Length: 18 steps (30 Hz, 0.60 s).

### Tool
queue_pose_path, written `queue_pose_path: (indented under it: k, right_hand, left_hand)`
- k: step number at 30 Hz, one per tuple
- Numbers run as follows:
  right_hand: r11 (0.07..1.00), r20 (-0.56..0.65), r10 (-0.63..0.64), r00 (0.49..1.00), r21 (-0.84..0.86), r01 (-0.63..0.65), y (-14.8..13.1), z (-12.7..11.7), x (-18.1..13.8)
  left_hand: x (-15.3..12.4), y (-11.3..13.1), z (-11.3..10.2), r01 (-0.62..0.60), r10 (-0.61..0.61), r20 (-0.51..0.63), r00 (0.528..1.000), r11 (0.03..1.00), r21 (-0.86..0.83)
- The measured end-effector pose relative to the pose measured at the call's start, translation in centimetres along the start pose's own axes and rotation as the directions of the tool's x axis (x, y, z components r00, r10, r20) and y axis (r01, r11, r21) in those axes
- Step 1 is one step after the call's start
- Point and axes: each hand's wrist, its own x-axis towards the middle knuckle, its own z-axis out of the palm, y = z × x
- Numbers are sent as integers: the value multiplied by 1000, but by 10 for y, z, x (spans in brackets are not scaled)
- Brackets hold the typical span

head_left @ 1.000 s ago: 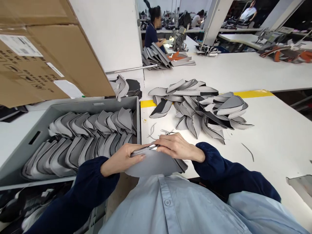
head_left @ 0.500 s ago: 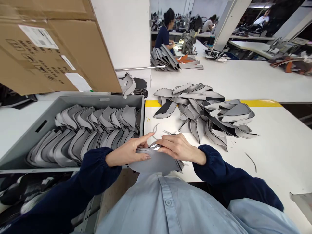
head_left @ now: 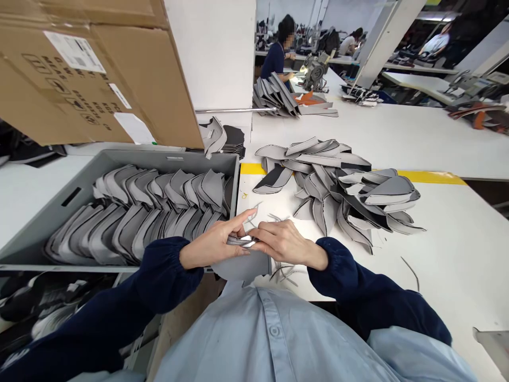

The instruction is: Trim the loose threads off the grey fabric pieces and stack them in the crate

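Close to my body, my left hand (head_left: pixel 214 243) holds a curved grey padded fabric piece (head_left: pixel 242 267), thumb on the near side and index finger stretched outward. My right hand (head_left: pixel 283 241) is closed at the piece's upper edge, its fingers curled. A small shiny white thing (head_left: pixel 248 241) shows at the right fingertips; its kind is too hidden to tell. Thin grey trimmed strips (head_left: pixel 287 275) lie on the white table beside the right wrist. Beyond the hands spreads a loose heap of similar grey pieces (head_left: pixel 318 183) with dark edges.
On the left, a grey plastic crate (head_left: pixel 237 180) holds two rows of grey pieces. Behind it stands a large cardboard box (head_left: pixel 131 69). Yellow tape (head_left: pixel 433 177) crosses the white table (head_left: pixel 449 239). At the back, a person (head_left: pixel 276 55) sits near a sewing machine (head_left: pixel 316 71).
The grey piece has shifted left under my hands, baring the strips by my right wrist. My right hand has moved slightly left, closer to the left hand. The whole view has swung a little.
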Motion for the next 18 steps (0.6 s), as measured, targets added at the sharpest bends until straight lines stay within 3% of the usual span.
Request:
queue_pose_path:
  k: [10, 14, 16, 18]
  right_hand:
    - [999, -68, 32, 997, -32, -35, -3, 14, 8]
    - [985, -160, 170, 972, 49, -164, 6, 33, 11]
    - [948, -212, 305, 928, 156, -276, 19, 43, 9]
    - [877, -233, 468, 852, 241, -416, 38, 53, 2]
  left_hand:
    - [6, -5, 2, 11, -14, -23, 1000, 995, -99]
    - [19, -21, 11, 42, -53, -72, 996, 988, -149]
    - [26, -37, 10, 81, -119, -198, 973, 979, -189]
    - [29, -59, -1, 123, -212, -396, 894, 963, -238]
